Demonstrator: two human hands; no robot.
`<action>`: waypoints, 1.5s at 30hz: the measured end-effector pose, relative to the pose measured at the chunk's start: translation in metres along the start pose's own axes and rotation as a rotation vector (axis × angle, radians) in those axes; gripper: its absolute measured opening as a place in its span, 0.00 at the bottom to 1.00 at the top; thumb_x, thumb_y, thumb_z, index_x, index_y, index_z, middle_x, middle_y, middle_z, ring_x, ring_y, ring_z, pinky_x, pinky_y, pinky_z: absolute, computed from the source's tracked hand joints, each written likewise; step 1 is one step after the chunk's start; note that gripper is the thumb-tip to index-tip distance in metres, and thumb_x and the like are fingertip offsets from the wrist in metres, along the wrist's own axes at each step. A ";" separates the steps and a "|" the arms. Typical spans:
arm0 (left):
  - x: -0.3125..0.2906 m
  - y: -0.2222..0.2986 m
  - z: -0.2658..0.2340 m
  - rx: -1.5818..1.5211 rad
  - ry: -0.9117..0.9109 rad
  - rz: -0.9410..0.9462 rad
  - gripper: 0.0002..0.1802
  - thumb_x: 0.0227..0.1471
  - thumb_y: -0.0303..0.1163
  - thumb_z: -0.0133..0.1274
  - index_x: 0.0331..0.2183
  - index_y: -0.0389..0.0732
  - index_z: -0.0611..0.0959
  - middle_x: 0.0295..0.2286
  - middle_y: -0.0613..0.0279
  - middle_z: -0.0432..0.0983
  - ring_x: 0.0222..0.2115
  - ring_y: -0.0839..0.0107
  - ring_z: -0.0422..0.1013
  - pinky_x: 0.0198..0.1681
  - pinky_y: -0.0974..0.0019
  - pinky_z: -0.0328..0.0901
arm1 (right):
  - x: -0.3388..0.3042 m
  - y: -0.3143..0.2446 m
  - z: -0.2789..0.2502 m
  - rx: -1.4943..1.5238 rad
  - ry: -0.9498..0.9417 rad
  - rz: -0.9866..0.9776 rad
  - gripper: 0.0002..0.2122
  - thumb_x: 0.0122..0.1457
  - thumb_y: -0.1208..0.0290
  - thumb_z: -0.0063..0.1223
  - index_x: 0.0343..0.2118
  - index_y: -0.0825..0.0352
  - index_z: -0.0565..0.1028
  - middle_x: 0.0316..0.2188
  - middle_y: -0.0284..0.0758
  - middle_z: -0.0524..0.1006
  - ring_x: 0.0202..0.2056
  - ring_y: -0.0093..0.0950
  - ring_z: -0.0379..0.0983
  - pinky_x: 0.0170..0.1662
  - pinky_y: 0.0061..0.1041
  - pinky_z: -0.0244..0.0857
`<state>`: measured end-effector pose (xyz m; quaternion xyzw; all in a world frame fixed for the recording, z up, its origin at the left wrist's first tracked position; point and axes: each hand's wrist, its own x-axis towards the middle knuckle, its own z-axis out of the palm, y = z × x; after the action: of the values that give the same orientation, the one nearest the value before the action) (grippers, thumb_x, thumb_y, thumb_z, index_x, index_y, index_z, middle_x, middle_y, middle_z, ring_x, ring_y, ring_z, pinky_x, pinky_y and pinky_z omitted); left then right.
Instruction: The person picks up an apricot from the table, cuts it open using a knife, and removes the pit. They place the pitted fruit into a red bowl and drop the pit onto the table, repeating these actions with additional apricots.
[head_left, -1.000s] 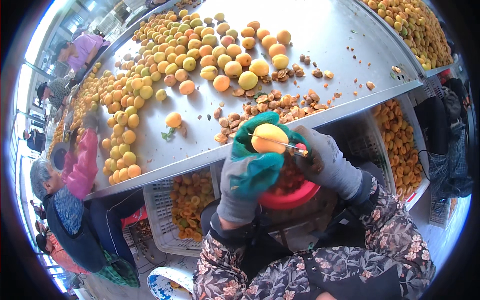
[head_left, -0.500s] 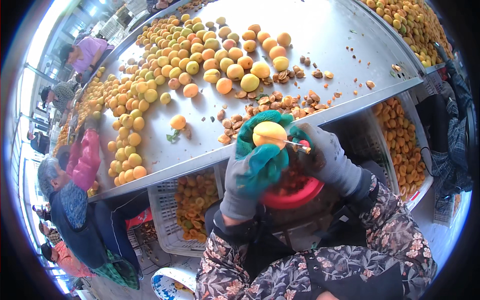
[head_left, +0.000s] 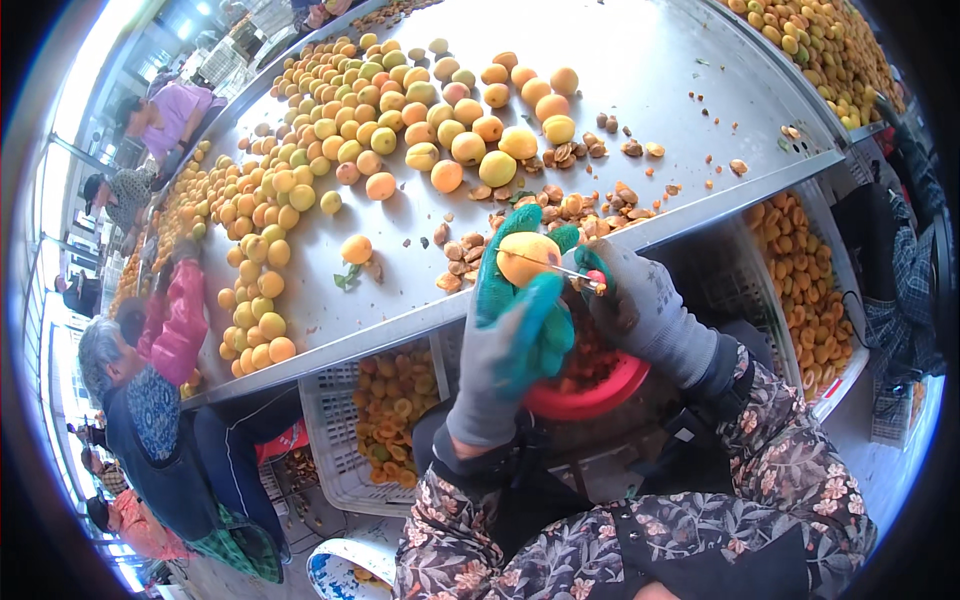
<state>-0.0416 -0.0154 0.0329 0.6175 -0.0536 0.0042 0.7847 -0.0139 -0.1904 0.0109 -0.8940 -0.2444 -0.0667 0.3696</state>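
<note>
Over the table's near edge, my gloved left hand holds a yellow-orange apricot between green-coated fingers and thumb. My right hand, in a grey and green glove, grips a small thin-bladed knife by its short handle with a red part. The blade lies against the apricot, with a dark cut line along the fruit's side. Directly below my hands is a red bowl with dark reddish-brown bits in it, partly hidden by the left glove. A heap of brown apricot pits lies on the table just beyond.
Many whole apricots cover the left of the metal table. White crates of apricot halves stand under its edge, left and right. A white bucket is at lower left. A co-worker in pink sleeves reaches onto the table.
The apricot has tilted and shifted slightly left and up in my left hand. The knife has swung to a steeper slant across it, and my right hand has moved slightly left.
</note>
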 end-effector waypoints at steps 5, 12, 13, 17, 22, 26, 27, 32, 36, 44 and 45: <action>0.003 0.001 -0.006 0.258 -0.060 0.226 0.27 0.56 0.21 0.46 0.58 0.39 0.66 0.45 0.53 0.74 0.30 0.78 0.69 0.28 0.77 0.64 | 0.005 -0.004 0.007 0.085 -0.016 -0.022 0.18 0.50 0.76 0.55 0.46 0.67 0.67 0.34 0.46 0.73 0.36 0.46 0.74 0.37 0.39 0.69; 0.003 -0.015 -0.029 -0.839 -0.068 -0.270 0.41 0.58 0.60 0.33 0.59 0.36 0.65 0.49 0.52 0.74 0.16 0.79 0.58 0.16 0.72 0.57 | -0.005 0.006 0.020 0.001 0.024 -0.005 0.20 0.49 0.76 0.56 0.48 0.65 0.69 0.35 0.47 0.74 0.35 0.45 0.75 0.37 0.39 0.69; 0.005 -0.013 -0.033 -0.941 -0.057 -0.273 0.46 0.59 0.67 0.31 0.59 0.35 0.64 0.49 0.52 0.74 0.12 0.81 0.55 0.13 0.71 0.56 | -0.006 0.006 0.016 0.008 0.037 -0.027 0.19 0.50 0.76 0.56 0.47 0.66 0.70 0.34 0.47 0.75 0.34 0.45 0.75 0.36 0.38 0.70; 0.005 0.000 -0.024 0.228 0.268 -0.186 0.27 0.56 0.38 0.51 0.53 0.33 0.69 0.40 0.56 0.75 0.20 0.78 0.67 0.22 0.73 0.64 | -0.003 -0.002 -0.010 0.411 0.220 -0.060 0.21 0.56 0.73 0.59 0.52 0.73 0.71 0.31 0.35 0.79 0.31 0.20 0.74 0.34 0.23 0.69; 0.004 -0.006 0.000 -0.357 -0.344 -0.511 0.16 0.59 0.44 0.51 0.38 0.41 0.77 0.22 0.70 0.73 0.14 0.86 0.61 0.14 0.81 0.52 | 0.004 0.001 -0.036 0.461 -0.056 -0.105 0.28 0.54 0.60 0.60 0.55 0.72 0.69 0.30 0.37 0.80 0.26 0.25 0.76 0.31 0.24 0.68; 0.006 -0.045 0.012 0.296 -0.135 0.216 0.18 0.59 0.44 0.51 0.42 0.39 0.77 0.27 0.66 0.74 0.22 0.81 0.67 0.23 0.76 0.63 | -0.001 0.010 -0.032 0.248 0.008 -0.263 0.25 0.51 0.66 0.60 0.52 0.72 0.70 0.32 0.44 0.79 0.30 0.42 0.78 0.33 0.32 0.70; 0.007 -0.057 0.015 0.493 -0.022 0.437 0.19 0.59 0.44 0.51 0.43 0.39 0.76 0.29 0.64 0.74 0.25 0.79 0.69 0.27 0.74 0.65 | -0.003 0.011 -0.031 0.195 0.033 -0.271 0.25 0.51 0.67 0.59 0.51 0.72 0.70 0.32 0.46 0.79 0.31 0.45 0.78 0.34 0.33 0.71; 0.009 -0.094 0.016 0.193 -0.119 0.360 0.24 0.54 0.34 0.53 0.53 0.43 0.72 0.39 0.54 0.74 0.36 0.57 0.73 0.38 0.60 0.69 | -0.006 0.005 -0.030 0.133 -0.024 -0.313 0.24 0.52 0.70 0.58 0.52 0.72 0.69 0.34 0.48 0.78 0.34 0.47 0.78 0.35 0.33 0.71; 0.004 -0.093 0.014 0.377 -0.032 0.370 0.24 0.54 0.34 0.52 0.54 0.44 0.71 0.41 0.52 0.75 0.36 0.54 0.74 0.36 0.59 0.68 | -0.006 -0.010 -0.016 0.264 0.056 -0.262 0.21 0.57 0.70 0.55 0.52 0.73 0.69 0.36 0.46 0.78 0.34 0.42 0.79 0.35 0.29 0.71; 0.002 -0.078 0.008 0.621 0.217 0.383 0.21 0.57 0.34 0.50 0.51 0.35 0.73 0.40 0.53 0.75 0.38 0.61 0.74 0.41 0.60 0.68 | -0.013 -0.019 0.024 0.872 0.185 0.128 0.18 0.62 0.78 0.49 0.56 0.74 0.68 0.40 0.34 0.78 0.39 0.18 0.72 0.42 0.19 0.68; 0.003 -0.074 0.007 0.644 0.283 0.422 0.23 0.56 0.34 0.52 0.51 0.34 0.73 0.40 0.51 0.76 0.38 0.58 0.74 0.41 0.59 0.68 | -0.012 -0.019 0.029 0.909 0.215 0.142 0.19 0.62 0.80 0.49 0.56 0.74 0.67 0.42 0.35 0.78 0.41 0.18 0.72 0.44 0.19 0.67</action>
<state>-0.0342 -0.0395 -0.0369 0.8003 -0.0666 0.2666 0.5330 -0.0355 -0.1634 -0.0011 -0.6440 -0.1474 -0.0194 0.7505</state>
